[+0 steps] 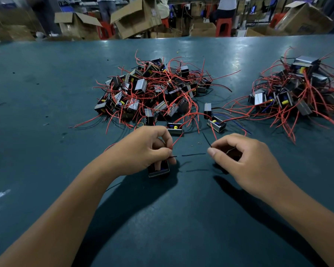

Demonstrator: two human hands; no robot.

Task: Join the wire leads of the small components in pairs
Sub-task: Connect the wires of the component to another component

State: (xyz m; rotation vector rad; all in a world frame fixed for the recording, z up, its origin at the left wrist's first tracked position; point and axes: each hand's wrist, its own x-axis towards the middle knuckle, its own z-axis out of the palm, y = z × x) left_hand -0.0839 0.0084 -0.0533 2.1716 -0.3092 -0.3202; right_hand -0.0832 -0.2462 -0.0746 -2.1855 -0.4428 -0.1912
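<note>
Wire leads, one red (pixel 176 140) and one black (pixel 206 139), rise from the fingers near frame centre. Left hand (pixel 143 149) pinches the red lead above a small component (pixel 158 170) on the teal surface (pixel 46 93); right hand (pixel 239 157) pinches the black one. Two component piles (pixel 152 93) (pixel 297 89) lie beyond.

- I see the teal counter (pixel 46 89) filling most of my view.
- Open cardboard boxes (pixel 137 16) sit beyond it from 11 to 1 o'clock.
- Red plastic stools (pixel 223 26) stand among them, people beside.
</note>
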